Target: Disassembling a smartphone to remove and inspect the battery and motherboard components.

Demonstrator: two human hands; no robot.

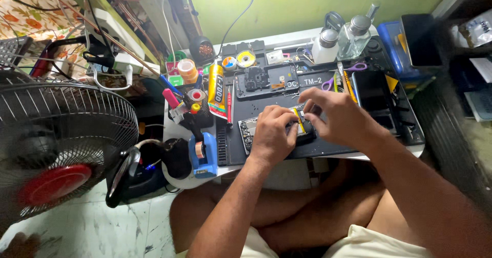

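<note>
Right now my left hand (270, 135) sits curled over the opened phone (277, 127), which lies on the dark work mat (328, 145) at the centre of the frame; its fingers are bent and pressed down on the phone's body, holding it in place. My right hand (335, 117) comes in from the right with its fingers drawn together over the phone's upper end, near a yellow strip (299, 120), though I cannot tell whether they pinch anything, since the fingertips are hidden behind the knuckles. What worries me is how crowded this spot is: a second stripped phone frame (266, 79) lies just above, and purple-handled scissors (328, 83) rest close to my right fingers, so a careless pull could knock them into the exposed board. If my left hand presses too hard, I judge the bare internals could flex or crack. The glue tube (217, 90) and red-handled tool (229, 106) to the left lie near enough to snag a wrist, and the fan (56, 145) at lower left could scatter any loose screws.
</note>
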